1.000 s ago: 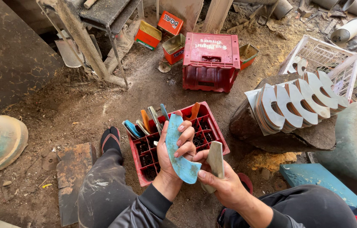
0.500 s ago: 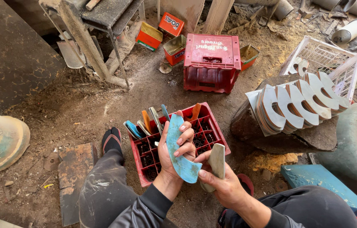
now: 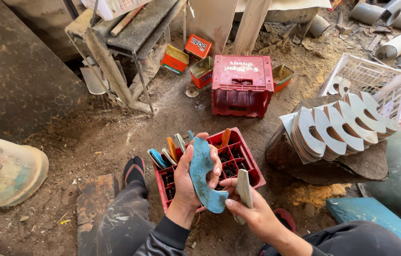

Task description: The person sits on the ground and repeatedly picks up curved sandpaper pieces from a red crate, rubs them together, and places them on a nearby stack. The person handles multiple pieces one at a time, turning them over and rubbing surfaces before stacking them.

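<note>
My left hand [image 3: 188,178] grips a curved, light-blue painted piece [image 3: 203,173] and holds it upright over a red divided crate [image 3: 245,163] on the ground. My right hand [image 3: 252,213] holds a small flat grey block [image 3: 244,189] pressed against the lower edge of the blue piece. Several curved pieces of different colours [image 3: 169,151] stand in the crate's left compartments.
An upside-down red crate [image 3: 242,83] lies behind. To the right, a stack of white curved cut-outs [image 3: 340,128] rests on a rock in front of a white wire basket [image 3: 376,78]. A metal bench [image 3: 129,38] stands at left, small orange tins [image 3: 188,59] beside it.
Both hands keep their hold; the grey block has shifted slightly along the lower edge of the blue piece. The view has tilted a little.
</note>
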